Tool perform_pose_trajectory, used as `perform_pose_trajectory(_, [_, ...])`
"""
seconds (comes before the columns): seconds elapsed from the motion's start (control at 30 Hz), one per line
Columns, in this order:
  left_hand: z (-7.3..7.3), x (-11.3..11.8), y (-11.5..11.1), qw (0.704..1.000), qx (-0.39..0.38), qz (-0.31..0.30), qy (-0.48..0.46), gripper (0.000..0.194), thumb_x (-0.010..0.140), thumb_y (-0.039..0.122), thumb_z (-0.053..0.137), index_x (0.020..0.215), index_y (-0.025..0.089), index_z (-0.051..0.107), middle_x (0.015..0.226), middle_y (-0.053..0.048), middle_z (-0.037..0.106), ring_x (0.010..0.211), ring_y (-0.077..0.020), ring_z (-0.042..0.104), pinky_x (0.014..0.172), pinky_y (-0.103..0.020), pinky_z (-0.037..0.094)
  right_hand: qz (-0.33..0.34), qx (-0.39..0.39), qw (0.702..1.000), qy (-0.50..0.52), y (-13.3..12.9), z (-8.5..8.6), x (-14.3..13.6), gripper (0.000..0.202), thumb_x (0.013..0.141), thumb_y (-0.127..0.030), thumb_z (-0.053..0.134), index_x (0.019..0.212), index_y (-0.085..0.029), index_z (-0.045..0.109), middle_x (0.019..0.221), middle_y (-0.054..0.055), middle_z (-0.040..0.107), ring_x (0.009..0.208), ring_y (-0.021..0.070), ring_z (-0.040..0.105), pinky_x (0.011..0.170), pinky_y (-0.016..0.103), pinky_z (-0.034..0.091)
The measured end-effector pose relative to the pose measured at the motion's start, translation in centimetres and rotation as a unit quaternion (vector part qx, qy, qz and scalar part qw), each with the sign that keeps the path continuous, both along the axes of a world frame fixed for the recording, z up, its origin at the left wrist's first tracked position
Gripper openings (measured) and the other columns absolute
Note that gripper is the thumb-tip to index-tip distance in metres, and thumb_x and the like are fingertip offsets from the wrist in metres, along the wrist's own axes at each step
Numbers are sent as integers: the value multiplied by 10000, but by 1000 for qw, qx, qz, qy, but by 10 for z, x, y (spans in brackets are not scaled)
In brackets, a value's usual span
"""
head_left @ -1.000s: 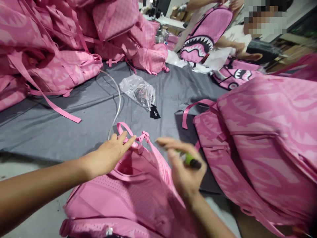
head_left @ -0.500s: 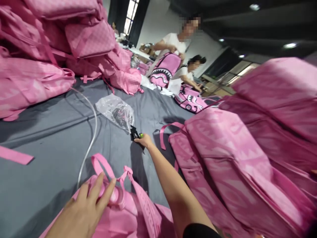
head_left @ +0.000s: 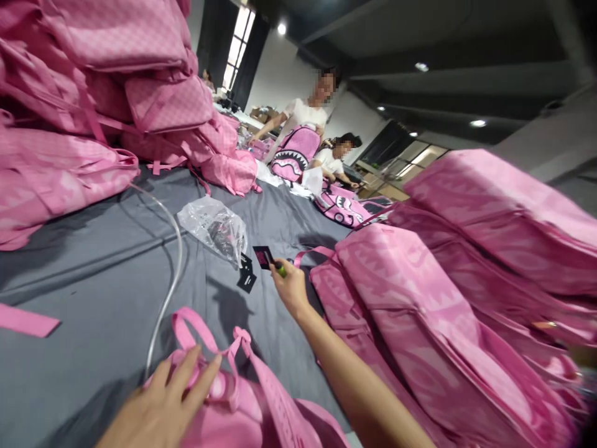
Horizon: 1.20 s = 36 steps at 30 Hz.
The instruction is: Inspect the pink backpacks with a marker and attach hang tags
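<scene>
My left hand [head_left: 156, 401], fingers spread, rests on the top of a pink backpack [head_left: 228, 423] near its hanging loop and strap. My right hand [head_left: 290, 289] is raised above the grey cloth, pinching a black hang tag [head_left: 262, 257] with pink print. A small green-and-black object [head_left: 280, 269] also sits in that hand; its kind is unclear. Just left of the hand, several black tags [head_left: 246, 281] lie at the mouth of a clear plastic bag [head_left: 209, 227], which has dark contents.
Pink backpacks are piled at the left [head_left: 125, 68] and stand in a row at the right [head_left: 410, 305]. A pale tube [head_left: 178, 261] crosses the grey cloth [head_left: 93, 292]. Two co-workers [head_left: 305, 115] handle pink shark-mouth backpacks [head_left: 295, 152] beyond.
My right hand has drawn back from the bag's mouth, up and to the right, with one black tag; other tags stay behind. My left hand stays on the backpack. The view has tilted up slightly.
</scene>
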<state>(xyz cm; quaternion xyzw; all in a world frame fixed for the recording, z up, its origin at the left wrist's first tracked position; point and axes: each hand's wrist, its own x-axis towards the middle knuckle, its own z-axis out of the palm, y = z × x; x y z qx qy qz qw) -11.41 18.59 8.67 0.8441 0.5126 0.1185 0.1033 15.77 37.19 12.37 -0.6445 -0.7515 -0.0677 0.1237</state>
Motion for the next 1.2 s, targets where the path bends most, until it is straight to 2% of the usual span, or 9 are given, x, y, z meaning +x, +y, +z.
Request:
perform_pose_trajectory(0.1, [46,-9,1,984,-57,36,-165,625,829,208,545,1429,334,420,1453,-79,472,1265,-298,498,986,-478,482,224,133,961,93,-67,33,-14,285,895,-136,421,1045,-172,662,977,87,723,881,173,678,770,300,530])
perform_pose_trajectory(0.2, [85,-5,-3,897,-180,86,-395,471,917,362,458,1378,260,455,1200,-76,642,1079,-210,602,935,-389,495,428,191,877,107,-137,57,-27,272,876,-123,488,1079,-194,654,1113,120,705,934,191,671,732,319,544])
perform_pose_trajectory(0.33, [103,14,-22,807,-334,47,-485,278,793,291,620,1039,166,592,612,63,539,569,-95,512,560,-206,405,412,176,878,167,-195,71,-41,290,906,-158,505,1152,-238,638,1139,111,701,921,187,686,715,313,568])
perform_pose_trajectory(0.47, [101,27,-48,819,-241,117,-507,106,808,264,602,823,177,542,617,72,525,563,-74,488,537,-192,356,221,3,894,389,-227,72,-51,229,901,-238,570,1112,-203,650,902,61,741,684,152,684,602,258,572])
perform_pose_trajectory(0.53, [100,27,-59,827,-221,98,-507,110,826,277,601,863,182,557,691,49,585,630,-93,547,580,-205,409,209,-84,878,423,-238,70,-52,128,882,-285,600,898,-184,676,728,12,708,563,129,634,500,216,522])
perform_pose_trajectory(0.63, [95,15,-76,871,-125,75,-469,169,859,289,597,999,196,582,898,-5,656,822,-136,617,753,-262,491,230,-32,900,369,-247,67,-45,136,870,-251,601,759,-183,638,666,-5,661,550,114,599,504,205,475])
perform_pose_trajectory(0.77, [69,-11,-106,932,87,146,-320,200,922,281,523,1111,223,556,1116,-56,625,1095,-195,563,990,-377,442,301,46,921,244,-252,58,-36,185,855,-101,525,937,-191,663,782,24,701,697,138,650,613,230,484])
perform_pose_trajectory(0.97, [22,-23,-132,961,45,189,-197,756,891,447,565,1484,215,157,1488,-171,355,1376,-294,366,1106,-505,366,358,-101,925,73,-244,36,-64,257,737,0,516,773,-199,675,688,-7,683,615,130,613,564,230,405])
perform_pose_trajectory(1.2, [8,-19,-132,970,128,167,-125,920,854,457,620,1526,181,55,1498,-220,340,1374,-335,369,1079,-501,394,357,-163,920,-7,-237,31,-77,180,766,-15,552,712,-169,629,657,10,655,599,135,581,547,245,372])
